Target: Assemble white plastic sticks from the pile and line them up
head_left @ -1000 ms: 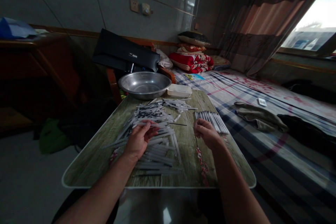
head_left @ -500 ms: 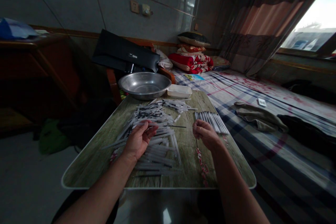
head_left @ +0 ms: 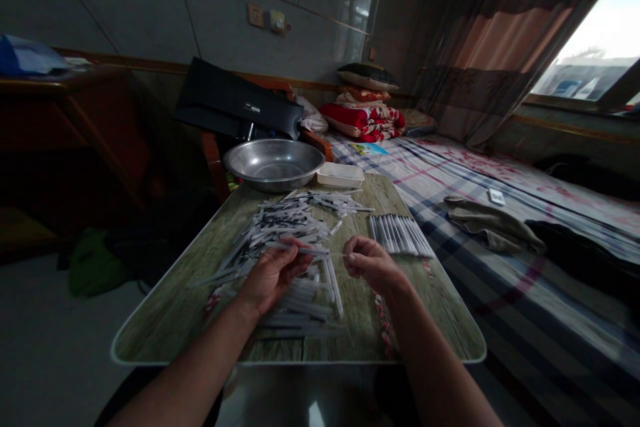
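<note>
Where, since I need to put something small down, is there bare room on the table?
The table is bare at its near left corner, outside the left forearm, and near right corner, outside the right forearm. A smaller patch lies between the white tray and the lined-up tubes. Loose tubes crowd the middle; the metal bowl fills the far left.

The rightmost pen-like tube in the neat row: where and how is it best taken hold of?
Probably pinch the rightmost pen-like tube at mid-length, coming from above and the right. It is slim, straight and lies flat; the neighbouring tubes crowd its left, while its right side faces the edge of the table.
</note>
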A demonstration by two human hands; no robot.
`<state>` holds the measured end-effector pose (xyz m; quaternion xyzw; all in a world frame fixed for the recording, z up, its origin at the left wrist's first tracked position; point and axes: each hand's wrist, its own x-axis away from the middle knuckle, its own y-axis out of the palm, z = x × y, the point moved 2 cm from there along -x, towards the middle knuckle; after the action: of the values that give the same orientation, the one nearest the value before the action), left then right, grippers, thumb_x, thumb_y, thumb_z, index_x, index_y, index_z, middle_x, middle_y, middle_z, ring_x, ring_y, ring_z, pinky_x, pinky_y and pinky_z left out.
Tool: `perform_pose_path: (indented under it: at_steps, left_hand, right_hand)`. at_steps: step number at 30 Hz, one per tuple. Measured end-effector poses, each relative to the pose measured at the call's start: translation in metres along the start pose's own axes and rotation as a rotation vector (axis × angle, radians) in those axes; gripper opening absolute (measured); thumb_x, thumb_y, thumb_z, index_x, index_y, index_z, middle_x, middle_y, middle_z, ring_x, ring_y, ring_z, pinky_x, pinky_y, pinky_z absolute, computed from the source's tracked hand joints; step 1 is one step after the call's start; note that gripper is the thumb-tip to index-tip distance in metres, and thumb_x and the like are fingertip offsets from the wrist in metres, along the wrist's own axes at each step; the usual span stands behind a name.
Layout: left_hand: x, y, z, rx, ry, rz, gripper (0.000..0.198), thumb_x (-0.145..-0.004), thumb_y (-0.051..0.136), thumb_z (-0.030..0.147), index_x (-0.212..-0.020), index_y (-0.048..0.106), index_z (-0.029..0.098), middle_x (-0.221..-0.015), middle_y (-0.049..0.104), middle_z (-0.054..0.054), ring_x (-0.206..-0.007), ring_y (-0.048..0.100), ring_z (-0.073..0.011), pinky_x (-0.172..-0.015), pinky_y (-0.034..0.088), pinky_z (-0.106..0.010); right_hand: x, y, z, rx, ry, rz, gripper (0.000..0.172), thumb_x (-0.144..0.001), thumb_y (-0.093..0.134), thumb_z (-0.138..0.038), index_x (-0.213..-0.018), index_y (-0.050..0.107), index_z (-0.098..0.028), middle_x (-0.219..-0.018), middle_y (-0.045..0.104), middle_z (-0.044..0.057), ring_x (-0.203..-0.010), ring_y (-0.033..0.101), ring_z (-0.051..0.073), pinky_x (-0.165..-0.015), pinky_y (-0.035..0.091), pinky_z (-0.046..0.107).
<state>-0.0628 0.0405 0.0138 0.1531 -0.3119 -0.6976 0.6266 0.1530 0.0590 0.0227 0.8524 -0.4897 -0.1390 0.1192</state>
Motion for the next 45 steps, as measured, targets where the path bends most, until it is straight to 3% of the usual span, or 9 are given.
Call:
perform_pose_path:
  at_steps: [4, 7, 14, 20, 26, 31, 37, 42, 45]
  left_hand:
    - [0.004, 0.004, -0.007, 0.048, -0.079, -0.084, 0.013, -0.073, 0.073, 0.014, -0.084, 0.064, 0.014, -0.084, 0.074, -0.006, -0.072, 0.071, -0.0160, -0.063, 0.057, -0.022]
    - [0.002, 0.001, -0.014, 0.089, -0.114, -0.126, 0.014, -0.073, 0.074, 0.015, -0.085, 0.065, 0.014, -0.076, 0.073, -0.005, -0.069, 0.071, -0.0152, -0.065, 0.057, -0.021]
    - [0.001, 0.000, -0.011, 0.089, -0.141, -0.165, 0.022, -0.069, 0.079, 0.020, -0.086, 0.067, 0.014, -0.079, 0.073, -0.005, -0.068, 0.069, -0.0147, -0.063, 0.057, -0.023]
    - [-0.002, -0.006, 0.003, -0.018, -0.047, -0.041, 0.027, -0.066, 0.080, 0.018, -0.089, 0.066, 0.015, -0.072, 0.072, -0.004, -0.057, 0.065, -0.0095, -0.055, 0.054, -0.018]
    - [0.001, -0.003, 0.004, -0.178, 0.048, -0.079, 0.031, -0.062, 0.083, 0.024, -0.086, 0.066, 0.015, -0.073, 0.073, -0.004, -0.058, 0.064, -0.0106, -0.057, 0.051, -0.019]
    - [0.004, -0.002, 0.007, -0.468, 0.117, -0.197, 0.020, -0.069, 0.078, 0.027, -0.083, 0.070, 0.015, -0.071, 0.072, -0.005, -0.058, 0.061, -0.0122, -0.058, 0.048, -0.022]
    - [0.009, -0.005, 0.005, -0.857, -0.020, -0.427, 0.023, -0.080, 0.066, 0.032, -0.096, 0.073, 0.017, -0.071, 0.069, -0.003, -0.053, 0.050, -0.0097, -0.050, 0.036, -0.019]
    - [0.009, -0.005, 0.004, -0.767, -0.074, -0.454, 0.028, -0.082, 0.064, 0.040, -0.093, 0.071, 0.016, -0.071, 0.067, -0.003, -0.049, 0.046, -0.0079, -0.047, 0.033, -0.019]
    - [0.005, -0.008, 0.008, -0.636, -0.052, -0.365, 0.028, -0.081, 0.065, 0.040, -0.091, 0.068, 0.014, -0.070, 0.067, -0.003, -0.049, 0.048, -0.0076, -0.049, 0.035, -0.019]
  right_hand:
    - [-0.002, 0.021, 0.007, -0.112, 0.057, -0.148, 0.025, -0.071, 0.079, -0.026, -0.084, 0.060, -0.016, -0.063, 0.057, -0.004, -0.047, 0.048, 0.006, -0.043, 0.037, 0.017]
    - [-0.002, 0.033, 0.011, -0.162, 0.088, -0.221, 0.035, -0.072, 0.078, -0.027, -0.101, 0.060, -0.019, -0.071, 0.063, -0.002, -0.052, 0.055, 0.008, -0.045, 0.042, 0.018]
    - [0.001, 0.034, 0.010, -0.223, 0.113, -0.315, 0.035, -0.074, 0.076, -0.038, -0.096, 0.064, -0.014, -0.073, 0.068, 0.004, -0.057, 0.061, 0.012, -0.052, 0.048, 0.022]
    - [0.005, 0.013, 0.009, -0.243, 0.058, -0.192, 0.035, -0.071, 0.076, -0.042, -0.089, 0.061, -0.016, -0.060, 0.062, 0.000, -0.045, 0.053, 0.009, -0.043, 0.040, 0.019]
    - [0.008, 0.006, 0.012, -0.205, 0.069, -0.130, 0.037, -0.067, 0.077, -0.047, -0.083, 0.061, -0.019, -0.052, 0.057, -0.003, -0.039, 0.048, 0.010, -0.039, 0.036, 0.019]
    - [0.009, 0.007, 0.009, -0.179, 0.080, -0.145, 0.038, -0.068, 0.076, -0.050, -0.082, 0.061, -0.018, -0.051, 0.057, -0.003, -0.037, 0.048, 0.010, -0.039, 0.035, 0.019]
    - [0.011, 0.009, 0.013, -0.198, 0.082, -0.219, 0.030, -0.077, 0.069, -0.042, -0.088, 0.062, -0.015, -0.055, 0.060, 0.000, -0.040, 0.050, 0.010, -0.039, 0.035, 0.019]
    - [0.008, 0.008, 0.008, -0.201, 0.054, -0.088, 0.052, -0.083, 0.055, -0.058, -0.114, 0.058, -0.017, -0.064, 0.062, 0.001, -0.048, 0.053, 0.012, -0.042, 0.038, 0.021]
    - [-0.006, 0.004, 0.002, -0.083, 0.033, 0.043, 0.046, -0.084, 0.054, -0.056, -0.111, 0.059, -0.018, -0.066, 0.060, 0.000, -0.051, 0.053, 0.012, -0.045, 0.039, 0.021]
